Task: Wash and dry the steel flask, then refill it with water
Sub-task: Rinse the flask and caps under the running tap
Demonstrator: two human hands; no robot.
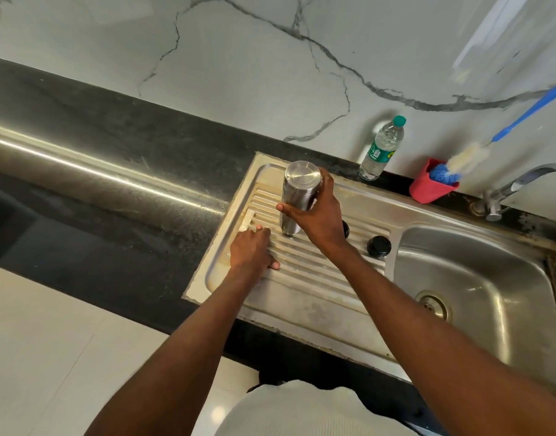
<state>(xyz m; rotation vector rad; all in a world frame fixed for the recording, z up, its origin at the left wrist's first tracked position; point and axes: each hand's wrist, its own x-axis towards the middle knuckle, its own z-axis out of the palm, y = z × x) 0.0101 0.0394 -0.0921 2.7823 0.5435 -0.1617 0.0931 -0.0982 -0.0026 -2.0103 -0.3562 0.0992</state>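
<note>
Marble wall and dark counter frame a steel sink's ribbed drainboard (pixel 317 278). On it the right hand (pixel 317 221) wraps the flask (pixel 297 196), which stands nearly upright, seemingly mouth down, its long axis vertical. Just left, the left hand (pixel 251 251) rests knuckles up, fingers loosely curled, holding nothing visible. Black cap (pixel 379 246) lies right; water bottle (pixel 382 147) stands far.

Steel flask (pixel 297 196) stands upside down on the ribbed drainboard (pixel 317 272); brushed, cylindrical
</note>
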